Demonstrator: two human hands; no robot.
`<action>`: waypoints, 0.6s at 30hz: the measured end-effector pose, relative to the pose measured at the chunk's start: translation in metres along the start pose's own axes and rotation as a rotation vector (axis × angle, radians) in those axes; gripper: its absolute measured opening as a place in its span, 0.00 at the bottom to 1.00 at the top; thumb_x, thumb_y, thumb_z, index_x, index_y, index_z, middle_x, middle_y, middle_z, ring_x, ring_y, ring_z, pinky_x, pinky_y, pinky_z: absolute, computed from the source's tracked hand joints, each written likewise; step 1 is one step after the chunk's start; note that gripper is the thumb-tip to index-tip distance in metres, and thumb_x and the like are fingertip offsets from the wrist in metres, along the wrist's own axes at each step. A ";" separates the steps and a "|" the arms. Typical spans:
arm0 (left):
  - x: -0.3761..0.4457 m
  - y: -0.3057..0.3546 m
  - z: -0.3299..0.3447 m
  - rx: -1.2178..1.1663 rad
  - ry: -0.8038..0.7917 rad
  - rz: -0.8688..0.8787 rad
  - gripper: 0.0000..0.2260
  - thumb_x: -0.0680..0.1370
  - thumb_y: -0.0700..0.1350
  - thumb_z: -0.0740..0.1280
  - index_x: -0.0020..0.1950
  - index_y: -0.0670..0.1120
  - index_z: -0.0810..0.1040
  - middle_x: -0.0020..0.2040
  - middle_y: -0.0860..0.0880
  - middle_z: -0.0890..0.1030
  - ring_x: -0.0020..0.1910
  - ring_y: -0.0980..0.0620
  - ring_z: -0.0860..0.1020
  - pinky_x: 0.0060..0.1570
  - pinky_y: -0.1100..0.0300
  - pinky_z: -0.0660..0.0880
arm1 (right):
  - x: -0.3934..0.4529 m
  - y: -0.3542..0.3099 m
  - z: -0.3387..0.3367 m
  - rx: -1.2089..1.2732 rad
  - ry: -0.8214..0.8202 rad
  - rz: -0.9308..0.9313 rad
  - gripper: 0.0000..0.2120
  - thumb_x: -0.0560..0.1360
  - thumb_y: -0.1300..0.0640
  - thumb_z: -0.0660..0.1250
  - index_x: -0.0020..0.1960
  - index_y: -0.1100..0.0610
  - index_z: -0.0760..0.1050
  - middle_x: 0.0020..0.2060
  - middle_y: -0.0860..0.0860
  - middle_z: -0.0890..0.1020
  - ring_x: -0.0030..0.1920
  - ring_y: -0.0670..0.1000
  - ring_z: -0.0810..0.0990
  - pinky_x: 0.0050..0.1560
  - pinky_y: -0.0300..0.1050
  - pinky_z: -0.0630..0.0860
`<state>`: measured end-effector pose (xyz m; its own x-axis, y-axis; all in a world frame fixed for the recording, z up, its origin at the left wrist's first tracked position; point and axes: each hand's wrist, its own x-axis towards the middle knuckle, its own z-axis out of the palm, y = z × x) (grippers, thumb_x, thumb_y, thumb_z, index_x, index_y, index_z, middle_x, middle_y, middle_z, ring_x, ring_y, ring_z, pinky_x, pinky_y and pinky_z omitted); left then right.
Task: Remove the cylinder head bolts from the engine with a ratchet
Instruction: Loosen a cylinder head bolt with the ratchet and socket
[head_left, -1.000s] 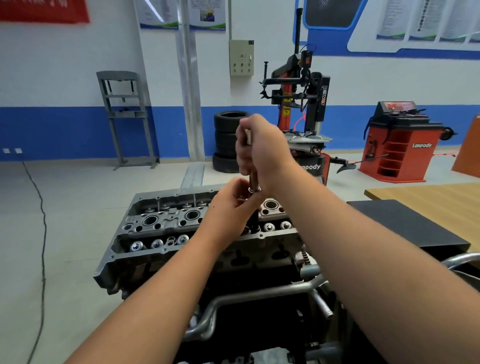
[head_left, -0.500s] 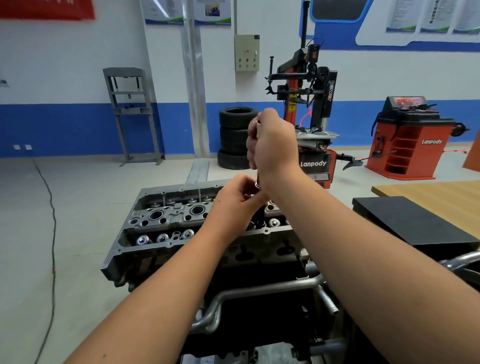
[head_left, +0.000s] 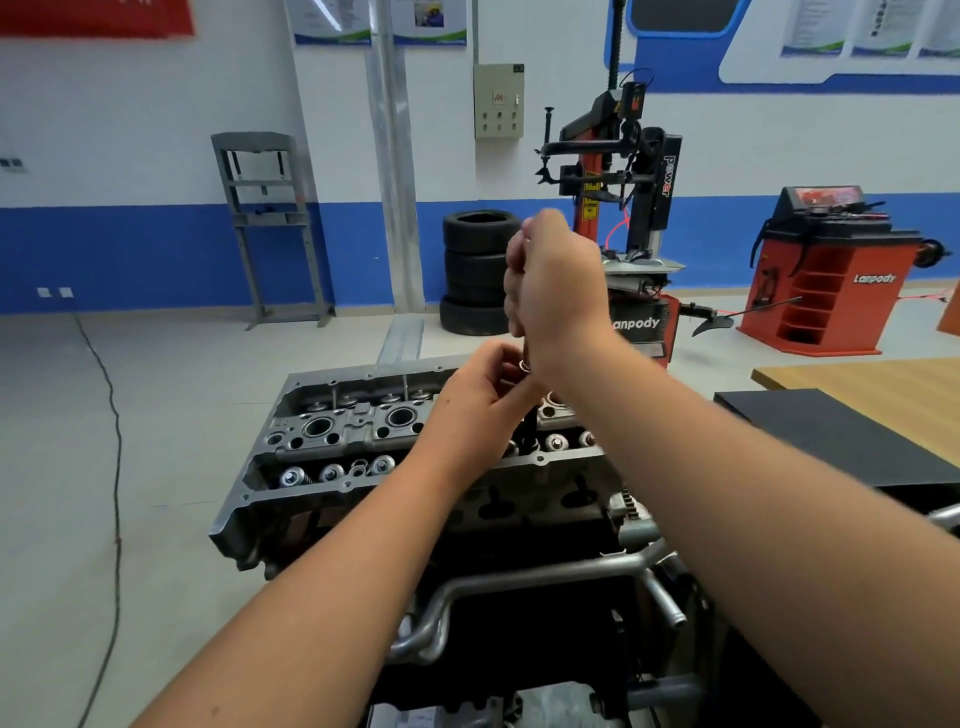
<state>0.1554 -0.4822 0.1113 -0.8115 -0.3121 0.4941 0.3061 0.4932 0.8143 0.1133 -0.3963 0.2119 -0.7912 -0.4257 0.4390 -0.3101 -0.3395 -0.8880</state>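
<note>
**Now: both hands on ratchet, upright over cyl. head**

Currently R hand (head_left: 558, 291) sits centre frame, fingers curled tight round the ratchet (head_left: 525, 365) handle, fist vertical; only a short metal bit of the tool shows below the fist. L hand (head_left: 480, 397) just below it, fingertips pinching the tool's lower end where a dark socket/extension (head_left: 531, 434) drops to the head. Hands touching each other at that point. Whether the socket is seated on a bolt: cannot tell, hidden by L hand.

Engine (head_left: 415, 483) at centre, slightly left, cyl. head uppermost w/ cover off: round plug wells and a row of shiny valve-spring tops visible along near edge. Tool meets head toward its right half. Metal pipes (head_left: 519, 582) run across engine's front, lower centre.

Bkgd: stack of tyres (head_left: 475, 270) behind hands, upper centre; red/black tyre changer (head_left: 623, 171) just right of them; red wheel balancer (head_left: 826, 270) at right edge. Grey press frame (head_left: 270, 223) upper left against blue-and-white wall. Black mat (head_left: 831, 436) and wooden tabletop (head_left: 883, 384) at right. Cable (head_left: 111, 467) trails on floor, left.
</note>
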 end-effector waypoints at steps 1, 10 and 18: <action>0.000 0.000 0.000 -0.027 -0.008 -0.004 0.03 0.79 0.58 0.69 0.51 0.64 0.78 0.46 0.59 0.84 0.46 0.61 0.83 0.48 0.65 0.78 | 0.005 -0.005 -0.006 0.045 -0.125 0.107 0.17 0.78 0.54 0.56 0.30 0.55 0.65 0.22 0.47 0.64 0.25 0.50 0.58 0.30 0.45 0.56; 0.003 -0.002 -0.001 0.076 0.002 0.019 0.07 0.81 0.48 0.66 0.45 0.60 0.77 0.37 0.64 0.81 0.35 0.64 0.76 0.38 0.61 0.70 | -0.011 0.007 0.010 -0.018 0.174 -0.092 0.14 0.81 0.54 0.59 0.38 0.55 0.72 0.25 0.45 0.72 0.26 0.43 0.69 0.28 0.38 0.68; 0.002 -0.004 0.002 -0.020 0.011 -0.025 0.05 0.80 0.57 0.71 0.51 0.57 0.78 0.42 0.58 0.84 0.41 0.63 0.80 0.43 0.63 0.75 | 0.012 -0.017 -0.019 0.055 -0.303 0.213 0.19 0.78 0.53 0.58 0.29 0.52 0.62 0.23 0.48 0.59 0.25 0.50 0.54 0.32 0.46 0.52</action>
<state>0.1511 -0.4829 0.1086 -0.8137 -0.3327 0.4767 0.2960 0.4687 0.8323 0.0994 -0.3796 0.2292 -0.6408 -0.7176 0.2728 -0.1195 -0.2578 -0.9588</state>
